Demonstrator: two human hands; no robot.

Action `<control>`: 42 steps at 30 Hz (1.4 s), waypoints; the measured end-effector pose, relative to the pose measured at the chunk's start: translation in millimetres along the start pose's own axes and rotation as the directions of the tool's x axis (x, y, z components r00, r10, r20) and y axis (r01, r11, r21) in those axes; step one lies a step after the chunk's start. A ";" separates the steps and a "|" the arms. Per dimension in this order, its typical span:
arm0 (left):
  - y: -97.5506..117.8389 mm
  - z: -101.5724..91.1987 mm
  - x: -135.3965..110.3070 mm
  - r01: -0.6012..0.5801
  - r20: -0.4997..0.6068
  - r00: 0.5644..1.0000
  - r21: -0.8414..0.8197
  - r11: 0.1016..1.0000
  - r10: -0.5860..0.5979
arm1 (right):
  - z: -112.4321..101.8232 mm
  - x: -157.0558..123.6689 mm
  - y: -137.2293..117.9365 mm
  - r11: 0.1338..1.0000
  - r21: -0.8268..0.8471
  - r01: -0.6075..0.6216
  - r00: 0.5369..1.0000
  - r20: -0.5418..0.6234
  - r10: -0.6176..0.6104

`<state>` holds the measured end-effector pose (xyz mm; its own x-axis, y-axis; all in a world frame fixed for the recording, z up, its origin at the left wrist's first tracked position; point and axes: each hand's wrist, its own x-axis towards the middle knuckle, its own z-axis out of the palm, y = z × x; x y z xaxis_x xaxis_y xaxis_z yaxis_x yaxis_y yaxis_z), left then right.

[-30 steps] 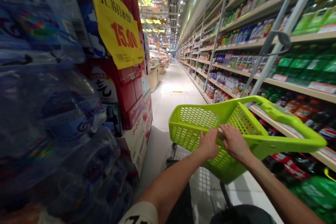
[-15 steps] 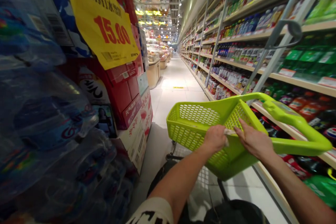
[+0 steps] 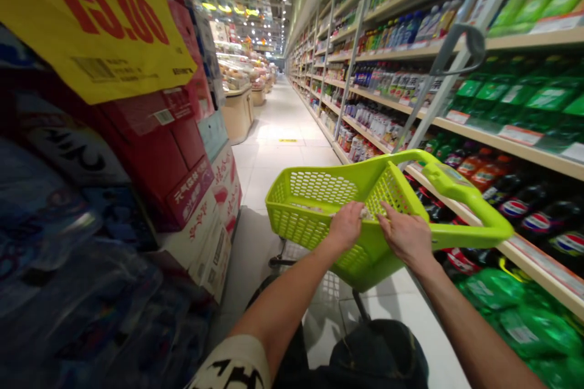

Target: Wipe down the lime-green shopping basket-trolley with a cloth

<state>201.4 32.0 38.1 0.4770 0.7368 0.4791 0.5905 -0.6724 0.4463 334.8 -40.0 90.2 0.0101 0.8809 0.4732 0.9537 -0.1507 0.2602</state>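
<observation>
A lime-green plastic shopping cart [image 3: 314, 185] with pierced basket walls stands side-on in front of me. My left hand [image 3: 345, 226] is closed over the near rim of the basket. A small pale scrap [image 3: 364, 213], perhaps paper or tissue, shows at its fingertips. Farther right along the same rim, my right hand [image 3: 406, 236] grips it, thumb and forefinger towards the inside. The cart's looped handle [image 3: 483, 203] extends to the right, with neither hand on it. My palms and some fingers are hidden.
Drink shelves [image 3: 515, 140] line the right side, with a sloping ladder [image 3: 474, 51] against them. Stacked cartons [image 3: 214, 213] and wrapped bottles [image 3: 91, 310] stand close on the left under a yellow price sign [image 3: 114, 24]. A tiled aisle [image 3: 283, 127] runs ahead past display counters [image 3: 237, 115].
The cart and both hands have shifted left in view, still together at the rim. The price sign and cartons have also slid left and look nearer; more bottles show at right.
</observation>
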 end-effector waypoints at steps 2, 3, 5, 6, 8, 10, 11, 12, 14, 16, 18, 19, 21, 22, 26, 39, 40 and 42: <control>-28.3 -16.7 -9.2 0.083 0.001 0.997 0.076 0.994 -0.083 | 6.4 -2.3 7.3 1.000 -0.015 0.023 0.998 -0.053 -0.024; -43.8 -27.6 -16.4 0.159 -0.026 0.987 0.121 0.980 -0.157 | 10.4 -2.6 10.5 0.999 -0.022 0.035 0.996 -0.081 -0.037; -66.3 -46.8 -31.1 0.299 -0.100 0.954 0.195 0.934 -0.284 | 18.1 -2.0 14.6 0.998 -0.031 0.048 0.990 -0.131 -0.052; -70.5 -52.0 -36.3 0.336 -0.119 0.941 0.217 0.916 -0.317 | 21.0 -1.6 15.4 0.998 -0.031 0.048 0.988 -0.149 -0.052; -63.5 -49.9 -38.2 0.326 -0.099 0.945 0.232 0.916 -0.311 | 24.2 -1.0 15.0 0.999 -0.021 0.045 0.985 -0.167 -0.048; -41.3 -33.8 -30.1 0.230 -0.037 0.973 0.205 0.951 -0.227 | 24.3 -1.1 13.7 0.999 -0.006 0.048 0.984 -0.174 -0.048; -28.4 -23.7 -24.5 0.155 -0.015 0.988 0.176 0.972 -0.155 | 23.6 -1.3 13.2 0.999 -0.002 0.051 0.983 -0.177 -0.050; -16.7 -14.6 -19.4 0.078 0.001 0.997 0.143 0.987 -0.079 | 22.8 -1.6 13.1 0.999 0.000 0.053 0.982 -0.181 -0.052; -3.5 -4.5 -14.9 -0.042 0.014 0.999 0.098 0.994 0.040 | 21.1 -2.3 14.0 0.999 0.007 0.052 0.981 -0.188 -0.050; -10.2 -9.1 -20.5 -0.082 0.023 0.997 0.100 0.992 0.080 | 19.5 -2.9 15.9 0.998 0.026 0.050 0.982 -0.182 -0.044; -34.2 -24.0 -32.1 -0.028 0.023 0.999 0.143 0.989 0.025 | 18.0 -3.2 17.0 0.998 0.050 0.040 0.985 -0.170 -0.031; -48.7 -31.8 -37.7 0.031 -0.009 1.000 0.162 0.986 -0.030 | 17.3 -3.0 16.7 0.998 0.061 0.029 0.986 -0.163 -0.019; -71.0 -41.0 -43.5 0.160 -0.114 0.983 0.179 0.971 -0.141 | 16.0 -1.9 14.0 0.997 0.080 -0.002 0.989 -0.150 0.014; -74.8 -40.7 -42.9 0.197 -0.155 0.973 0.178 0.964 -0.170 | 15.3 -1.1 11.7 0.996 0.089 -0.022 0.989 -0.142 0.035; -37.3 -12.3 -22.6 0.035 -0.100 0.995 0.117 0.992 -0.023 | 13.2 1.2 2.2 0.989 0.125 -0.079 0.988 -0.122 0.094; -95.7 -33.2 -38.7 0.090 -0.260 0.964 0.148 0.985 -0.049 | 27.5 -5.0 -14.9 0.960 0.260 -0.102 0.971 -0.184 0.154; -84.4 -25.6 -35.9 0.044 -0.246 0.969 0.130 0.991 -0.011 | 28.9 -5.8 -20.1 0.957 0.277 -0.086 0.974 -0.178 0.140; -57.4 -8.4 -27.8 -0.065 -0.204 0.975 0.089 0.994 0.082 | 30.9 -7.7 -26.3 0.953 0.300 -0.045 0.982 -0.161 0.097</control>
<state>148.8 49.5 5.5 0.3810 0.6490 0.6585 0.6139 -0.7101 0.3447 318.9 -29.0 53.8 0.0540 0.7783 0.6256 0.9985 -0.0484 -0.0259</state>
